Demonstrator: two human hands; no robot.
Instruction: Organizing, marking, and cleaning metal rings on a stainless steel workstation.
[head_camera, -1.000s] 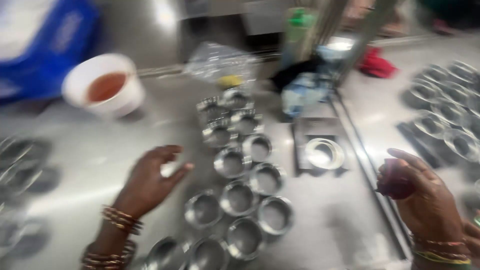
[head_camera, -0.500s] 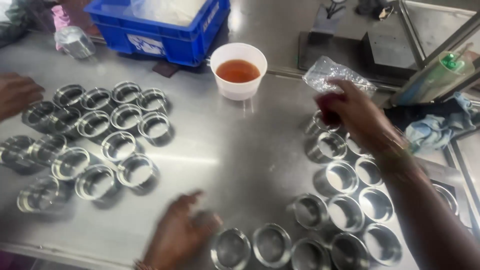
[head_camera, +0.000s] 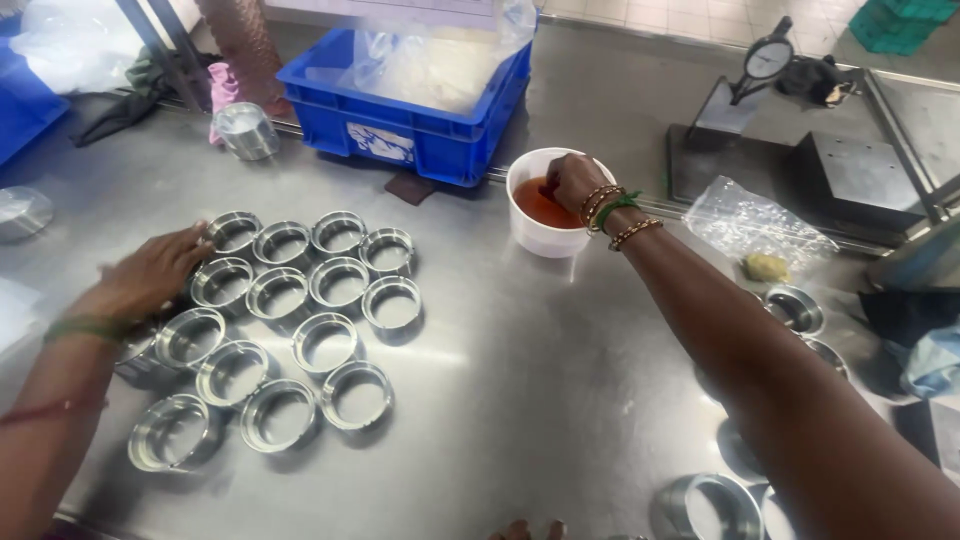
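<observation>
My right hand reaches across the steel table, fingers bunched and dipped into a white cup of red-brown liquid. Whatever is between the fingers is hidden. Beaded bangles circle that wrist. Only the fingertips of my left hand show at the bottom edge, near a metal ring. On the left, several shiny metal rings lie packed in rows. A co-worker's hand rests flat on the left side of that group.
A blue crate lined with plastic stands behind the cup. A crumpled clear bag and more rings lie at the right. A dial gauge on a stand is at the back right, a metal cylinder at the back left.
My right hand has moved left from above the right-hand rings to the white cup and dipped in. My left hand has dropped nearly out of view. The co-worker's hand now lies on the left rings.
</observation>
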